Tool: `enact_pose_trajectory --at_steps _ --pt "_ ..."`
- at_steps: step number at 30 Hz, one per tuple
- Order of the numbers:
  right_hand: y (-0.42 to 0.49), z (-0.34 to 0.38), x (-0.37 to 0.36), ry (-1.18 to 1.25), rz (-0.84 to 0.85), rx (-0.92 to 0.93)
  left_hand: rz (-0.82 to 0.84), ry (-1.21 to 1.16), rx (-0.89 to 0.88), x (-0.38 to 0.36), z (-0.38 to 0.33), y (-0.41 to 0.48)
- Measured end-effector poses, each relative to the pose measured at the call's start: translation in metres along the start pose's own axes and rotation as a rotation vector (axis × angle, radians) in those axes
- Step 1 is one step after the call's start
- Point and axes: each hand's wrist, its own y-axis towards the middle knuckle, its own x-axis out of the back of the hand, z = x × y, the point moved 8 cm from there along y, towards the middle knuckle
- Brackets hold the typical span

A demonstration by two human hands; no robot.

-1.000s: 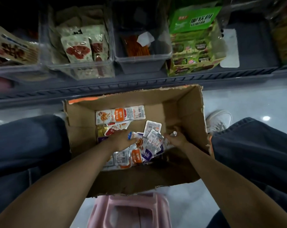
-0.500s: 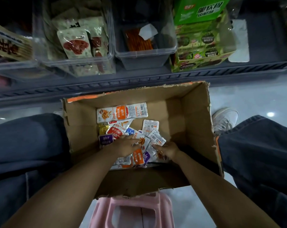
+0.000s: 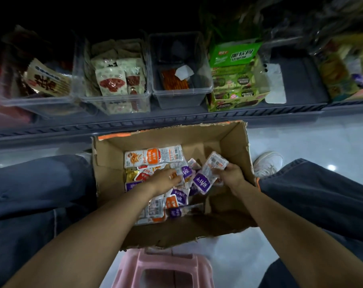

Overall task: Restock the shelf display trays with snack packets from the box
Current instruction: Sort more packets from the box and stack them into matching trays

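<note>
Well, packets [image 3: 215, 162] between right fingers [image 3: 221, 171].

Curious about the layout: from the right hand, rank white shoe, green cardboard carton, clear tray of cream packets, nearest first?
1. White shoe, beside the right hand.
2. Green cardboard carton, ahead, shelved.
3. Clear tray of cream packets, far left.
</note>
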Motion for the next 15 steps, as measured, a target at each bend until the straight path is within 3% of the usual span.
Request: enact_pose_trajectory --at_steps 5,10,15 --pt "-0.037 0.040 0.003 0.257 0.063 0.026 -0.054 -0.294 -0.076 0.016 -0.041 -0.031" --pt "-0.084 0.081 -0.016 0.455 0.230 0.118 -0.045 -0.587 -0.094 0.026 -0.060 -0.067" --pt "-0.126 0.114 -0.025 0.469 0.330 0.292 -0.350 -0.917 -0.242 0.075 -0.077 -0.108"
